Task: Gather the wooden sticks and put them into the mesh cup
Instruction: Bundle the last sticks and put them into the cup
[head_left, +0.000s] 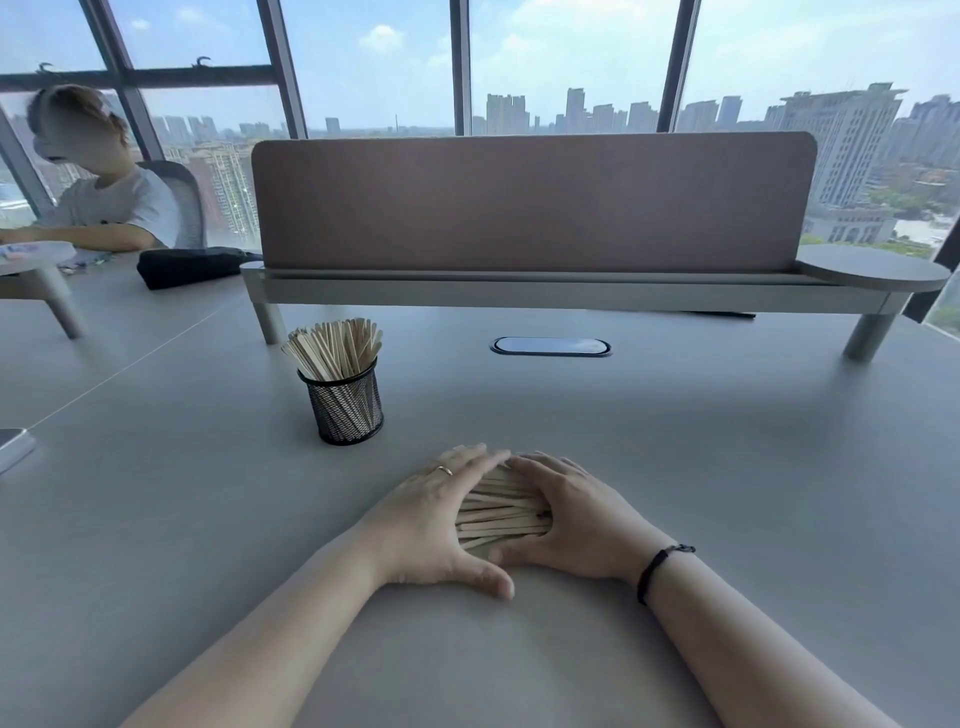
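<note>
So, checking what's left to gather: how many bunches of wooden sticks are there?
2. One bunch stands in the mesh cup; the other bunch lies between the left hand and right hand. Palms may hide more.

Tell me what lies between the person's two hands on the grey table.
A heap of flat pale wooden sticks lies there, the left hand and right hand pressed against its sides, as the head view shows.

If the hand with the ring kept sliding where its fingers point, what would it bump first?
Probably the right hand, at its fingertips: the left hand angles toward them, nearly touching, just beyond the wooden sticks.
</note>
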